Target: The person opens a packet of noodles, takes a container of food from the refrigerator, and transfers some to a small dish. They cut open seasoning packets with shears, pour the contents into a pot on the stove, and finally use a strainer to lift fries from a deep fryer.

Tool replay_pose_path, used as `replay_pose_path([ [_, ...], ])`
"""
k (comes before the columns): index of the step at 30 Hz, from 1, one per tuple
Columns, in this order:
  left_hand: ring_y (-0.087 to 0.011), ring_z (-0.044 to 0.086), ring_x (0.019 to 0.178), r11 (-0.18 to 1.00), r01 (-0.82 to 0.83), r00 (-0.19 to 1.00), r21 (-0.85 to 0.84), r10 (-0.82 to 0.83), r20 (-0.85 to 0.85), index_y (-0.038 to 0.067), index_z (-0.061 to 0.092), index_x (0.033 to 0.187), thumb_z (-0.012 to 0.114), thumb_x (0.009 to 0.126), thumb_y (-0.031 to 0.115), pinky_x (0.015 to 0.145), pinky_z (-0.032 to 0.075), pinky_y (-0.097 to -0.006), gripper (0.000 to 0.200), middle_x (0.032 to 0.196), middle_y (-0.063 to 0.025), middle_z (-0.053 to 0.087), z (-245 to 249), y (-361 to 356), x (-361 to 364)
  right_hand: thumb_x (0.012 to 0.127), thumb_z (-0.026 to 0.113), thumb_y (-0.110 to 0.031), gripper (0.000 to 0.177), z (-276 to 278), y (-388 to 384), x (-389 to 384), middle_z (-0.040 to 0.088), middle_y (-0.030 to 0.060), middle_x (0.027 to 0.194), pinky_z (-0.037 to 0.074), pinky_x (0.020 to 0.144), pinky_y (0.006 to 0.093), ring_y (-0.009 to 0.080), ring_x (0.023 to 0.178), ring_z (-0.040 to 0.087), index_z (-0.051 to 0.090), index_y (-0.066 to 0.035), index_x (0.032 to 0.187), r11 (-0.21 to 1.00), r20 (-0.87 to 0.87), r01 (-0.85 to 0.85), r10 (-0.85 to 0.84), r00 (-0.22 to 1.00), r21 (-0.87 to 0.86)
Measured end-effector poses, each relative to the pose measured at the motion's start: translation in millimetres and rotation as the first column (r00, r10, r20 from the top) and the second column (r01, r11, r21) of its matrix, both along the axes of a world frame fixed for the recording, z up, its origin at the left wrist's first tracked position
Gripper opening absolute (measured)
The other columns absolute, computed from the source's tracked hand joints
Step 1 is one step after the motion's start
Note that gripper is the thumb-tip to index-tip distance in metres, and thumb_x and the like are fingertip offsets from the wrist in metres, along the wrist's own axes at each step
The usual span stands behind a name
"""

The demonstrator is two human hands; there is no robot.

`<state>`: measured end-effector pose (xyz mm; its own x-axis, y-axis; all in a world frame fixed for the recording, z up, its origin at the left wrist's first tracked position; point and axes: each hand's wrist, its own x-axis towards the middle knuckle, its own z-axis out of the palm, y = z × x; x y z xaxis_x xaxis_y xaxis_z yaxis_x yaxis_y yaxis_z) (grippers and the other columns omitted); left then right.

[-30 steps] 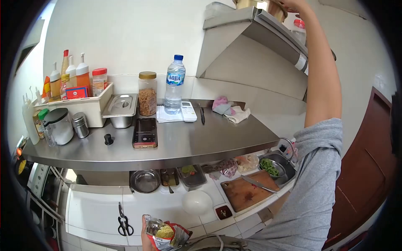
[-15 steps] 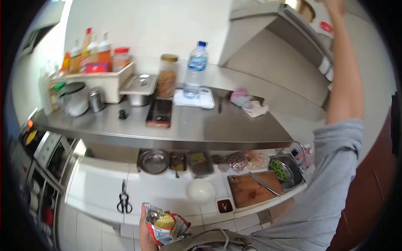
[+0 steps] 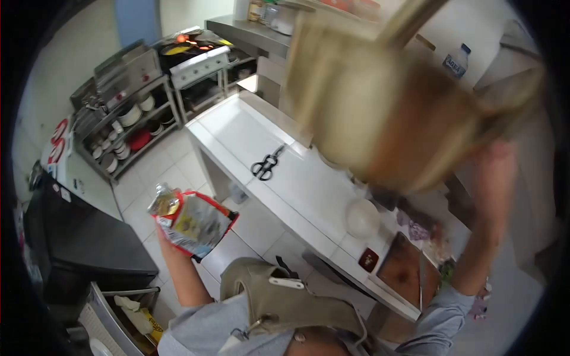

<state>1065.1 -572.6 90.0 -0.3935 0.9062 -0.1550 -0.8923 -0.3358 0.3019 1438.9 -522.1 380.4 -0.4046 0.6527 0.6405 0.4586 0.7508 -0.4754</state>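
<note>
My left hand [image 3: 163, 232] grips an opened foil packet [image 3: 202, 224] with red edges, held upright over the floor at the left; yellow stuff shows at its torn top. On the right, my raised right hand [image 3: 497, 157] is closed at the side of a large brass-coloured pot [image 3: 380, 107]. Motion smears the pot, and its long handle [image 3: 415, 18] points up past the top of the view. It hides part of the counter and the upper shelf. Black kitchen scissors [image 3: 268, 164] lie on the white counter [image 3: 237, 127] between my hands.
A pale bowl [image 3: 363, 218], a small dark-red dish [image 3: 368, 259] and a cutting board [image 3: 399, 272] with a knife [image 3: 422, 279] sit along the counter. Beyond its far end, a stove [image 3: 199, 64] has a pan and flame. A dish rack [image 3: 133, 127] and black cabinet [image 3: 89, 237] stand left.
My view has swung left toward the stove. My right arm has come down from high up, bringing the brass-coloured pot into view. The packet is lifted higher, still in my left hand.
</note>
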Motion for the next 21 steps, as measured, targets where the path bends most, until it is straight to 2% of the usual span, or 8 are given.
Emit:
replay_pose_path([
  [1, -0.0278, 0.06, 0.09, 0.998, -0.042, 0.994, 0.047, 0.046, -0.098, 0.006, 0.06, 0.103, 0.05, 0.085, 0.04, 0.08, 0.048, -0.0431, 0.04, 0.101, -0.0128, 0.063, 1, -10, -19, 0.087, 0.042, -0.002, 0.019, -41, 12, -14, 0.055, 0.0041, 0.095, 0.045, 0.074, 0.0258, 0.0115, 0.084, 0.053, 0.049, -0.004, 0.105, 0.994, 0.108, 0.093, -0.098, 0.989, 0.05],
  [2, -0.0279, 0.06, 0.089, 0.997, -0.076, 0.989, -0.004, 0.074, -0.128, 0.006, 0.06, 0.103, 0.052, 0.084, 0.04, 0.08, 0.049, -0.0427, 0.04, 0.102, -0.0123, 0.062, -2, -29, -38, 0.085, 0.046, 0.001, 0.018, -79, 18, -30, 0.051, 0.0019, 0.091, 0.042, 0.07, 0.0194, 0.0077, 0.081, 0.05, 0.049, -0.006, 0.101, 0.928, -0.109, -0.058, 0.018, 0.994, -0.369],
  [3, -0.0281, 0.059, 0.091, 0.981, -0.173, 0.977, -0.082, 0.16, -0.144, 0.006, 0.06, 0.104, 0.051, 0.084, 0.041, 0.08, 0.048, -0.0432, 0.042, 0.103, -0.0124, 0.062, -9, -44, -42, 0.085, 0.049, 0.0, 0.016, -127, 39, -22, 0.052, 0.0021, 0.092, 0.042, 0.069, 0.0181, 0.0079, 0.082, 0.051, 0.049, -0.005, 0.099, 0.854, -0.166, -0.087, 0.002, 0.986, -0.513],
  [6, -0.0287, 0.058, 0.095, 0.925, -0.341, 0.937, -0.166, 0.319, -0.146, 0.005, 0.058, 0.108, 0.048, 0.085, 0.044, 0.083, 0.047, -0.0438, 0.046, 0.108, -0.0132, 0.06, -26, -109, -76, 0.082, 0.056, -0.001, 0.018, -264, 80, -35, 0.056, 0.0082, 0.093, 0.046, 0.075, 0.0268, 0.0177, 0.094, 0.056, 0.05, -0.002, 0.098, 0.895, -0.174, 0.003, -0.091, 0.981, -0.447],
  [8, -0.0292, 0.057, 0.097, 0.891, -0.423, 0.904, -0.164, 0.403, -0.14, 0.005, 0.056, 0.11, 0.045, 0.086, 0.045, 0.085, 0.046, -0.044, 0.049, 0.11, -0.0138, 0.059, -30, -135, -98, 0.077, 0.059, 0.001, 0.022, -335, 88, -44, 0.057, 0.0143, 0.1, 0.044, 0.083, 0.033, 0.0287, 0.102, 0.055, 0.051, -0.002, 0.098, 0.949, 0.032, 0.202, -0.2, 0.979, -0.243],
  [11, -0.0293, 0.057, 0.098, 0.838, -0.509, 0.86, -0.196, 0.487, -0.155, 0.004, 0.056, 0.111, 0.044, 0.086, 0.046, 0.086, 0.046, -0.044, 0.05, 0.111, -0.014, 0.058, -36, -157, -123, 0.073, 0.059, 0.001, 0.027, -405, 90, -57, 0.056, 0.0174, 0.103, 0.041, 0.088, 0.0356, 0.0342, 0.103, 0.052, 0.052, -0.002, 0.099, 0.907, 0.037, 0.42, -0.42, 0.907, 0.006],
  [17, -0.0296, 0.056, 0.099, 0.756, -0.608, 0.793, -0.241, 0.596, -0.13, 0.004, 0.055, 0.112, 0.042, 0.086, 0.047, 0.087, 0.045, -0.0439, 0.052, 0.112, -0.0145, 0.058, -56, -157, -211, 0.082, 0.056, -0.007, 0.028, -467, 109, -99, 0.052, 0.0174, 0.114, 0.037, 0.092, 0.0359, 0.0298, 0.108, 0.049, 0.05, 0.0, 0.109, 0.711, -0.197, 0.649, -0.701, 0.686, -0.271],
  [21, -0.0298, 0.056, 0.1, 0.732, -0.645, 0.762, -0.218, 0.635, -0.123, 0.004, 0.054, 0.113, 0.041, 0.087, 0.048, 0.088, 0.045, -0.0438, 0.053, 0.113, -0.0147, 0.057, -56, -135, -295, 0.086, 0.053, -0.009, 0.03, -490, 132, -125, 0.054, 0.0208, 0.11, 0.04, 0.089, 0.0369, 0.0328, 0.101, 0.052, 0.048, 0.002, 0.112, 0.524, -0.203, 0.84, -0.846, 0.494, -0.14],
])
